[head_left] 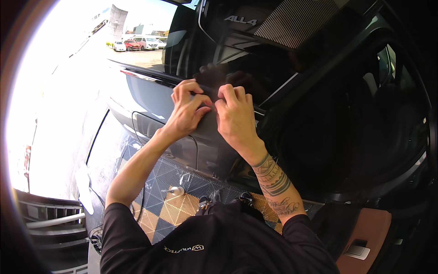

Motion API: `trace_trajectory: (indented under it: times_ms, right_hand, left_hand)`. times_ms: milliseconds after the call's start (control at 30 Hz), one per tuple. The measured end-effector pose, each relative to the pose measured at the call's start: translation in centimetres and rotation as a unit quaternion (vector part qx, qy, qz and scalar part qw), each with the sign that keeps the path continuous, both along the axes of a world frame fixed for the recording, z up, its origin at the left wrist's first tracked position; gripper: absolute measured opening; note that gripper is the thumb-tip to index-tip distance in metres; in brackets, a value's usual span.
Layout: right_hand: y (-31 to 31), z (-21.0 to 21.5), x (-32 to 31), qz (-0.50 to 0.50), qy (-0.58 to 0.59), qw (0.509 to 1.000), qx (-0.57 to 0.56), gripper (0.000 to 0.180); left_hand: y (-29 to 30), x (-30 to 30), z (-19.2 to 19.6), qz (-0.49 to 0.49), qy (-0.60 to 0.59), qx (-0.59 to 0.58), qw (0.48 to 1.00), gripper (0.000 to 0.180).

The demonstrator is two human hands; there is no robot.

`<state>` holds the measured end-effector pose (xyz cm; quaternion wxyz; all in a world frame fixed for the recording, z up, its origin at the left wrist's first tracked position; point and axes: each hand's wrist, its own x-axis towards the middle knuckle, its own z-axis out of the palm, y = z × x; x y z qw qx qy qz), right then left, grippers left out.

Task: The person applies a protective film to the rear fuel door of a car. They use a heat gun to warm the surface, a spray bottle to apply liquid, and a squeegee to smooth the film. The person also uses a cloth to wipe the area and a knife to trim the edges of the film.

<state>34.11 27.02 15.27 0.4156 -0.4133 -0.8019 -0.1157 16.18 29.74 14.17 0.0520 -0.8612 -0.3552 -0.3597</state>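
Note:
Both hands are raised against the dark, glossy rear panel [214, 146] of a car, close beside each other. My left hand [186, 109] has its fingers bent, with thumb and forefinger drawn together near the panel's upper edge. My right hand [236, 114] is curled just to its right, knuckles up and fingertips turned under. Whatever the fingers pinch, if anything, is too small or hidden to make out. Beyond them, the shiny black upper bodywork [228, 50] reflects the hands.
A bottle [177, 191] lies on the blue and tan tiled floor [159, 178]. A thin dark cable [141, 201] runs down to the left. At right stands a dark door opening with a brown trim panel [374, 228]. Parked vehicles [141, 43] show outside at the far left.

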Motion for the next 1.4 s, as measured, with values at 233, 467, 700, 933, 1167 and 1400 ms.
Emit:
trace_trajectory:
  times_ms: [233,467,700,933,1167,1400]
  right_hand:
    - [0.5,-0.3,0.3,0.026,-0.013,0.999,0.021,0.009]
    - [0.8,-0.5,0.5,0.036,-0.013,0.999,0.034,0.013]
    - [0.8,-0.4,0.4,0.033,-0.015,0.998,0.042,0.014]
    - [1.2,-0.6,-1.2,0.006,-0.006,1.000,0.015,0.013]
    - [1.5,-0.8,-1.0,0.013,-0.017,0.999,0.049,0.011]
    - [1.3,-0.2,-2.0,0.026,-0.053,0.998,0.029,0.013]
  left_hand:
    - [1.9,-2.0,2.8,-0.029,0.056,0.011,0.998,0.029]
    - [3.4,-0.4,4.4,-0.104,0.183,0.057,0.976,0.019]
    - [1.9,-0.2,1.6,-0.031,0.142,0.071,0.987,0.011]
    - [0.9,-1.4,1.2,0.019,0.019,-0.022,0.999,0.032]
    - [2.6,-2.0,3.6,-0.033,0.118,0.029,0.992,0.035]
    - [3.1,-3.5,3.7,-0.062,0.135,0.075,0.986,0.015]
